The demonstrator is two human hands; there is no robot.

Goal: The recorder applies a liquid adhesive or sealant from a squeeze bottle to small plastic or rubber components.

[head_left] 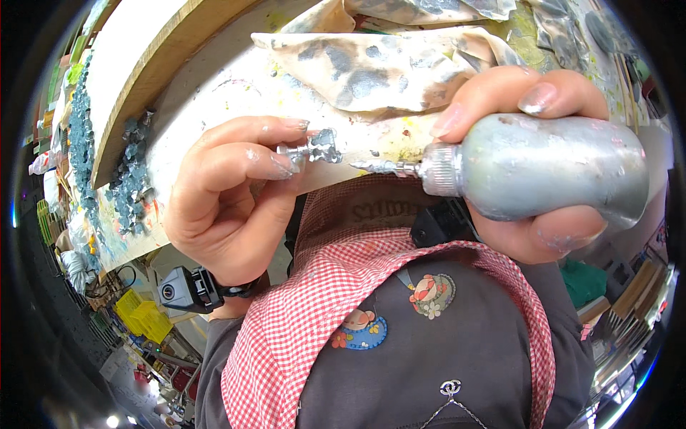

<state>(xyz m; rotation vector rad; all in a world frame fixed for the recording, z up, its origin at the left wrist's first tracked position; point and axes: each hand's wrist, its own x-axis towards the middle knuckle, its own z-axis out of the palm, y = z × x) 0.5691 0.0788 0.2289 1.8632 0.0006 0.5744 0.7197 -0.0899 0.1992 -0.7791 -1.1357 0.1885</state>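
My left hand (232,189) is closed in a pinch on a small silver-coated piece (323,146), whose lumpy end sticks out past the fingertips. Its exact kind I cannot make out. My right hand (504,93) wraps round a squeeze bottle (557,161) filled with silver-grey paint and tipped on its side. The ribbed cap (441,169) and paint-smeared nozzle (386,167) point left, just short of the small piece and slightly lower in the picture. Flecks of silver paint mark the fingers and nails of both hands.
Beneath both hands lies a paint-spotted white table (214,93). A stained cloth (364,68) is crumpled beyond them. At the left, a wooden strip (153,75) runs between clusters of small blue-grey pieces (134,175). Yellow baskets (143,318) stand lower, off the table's edge.
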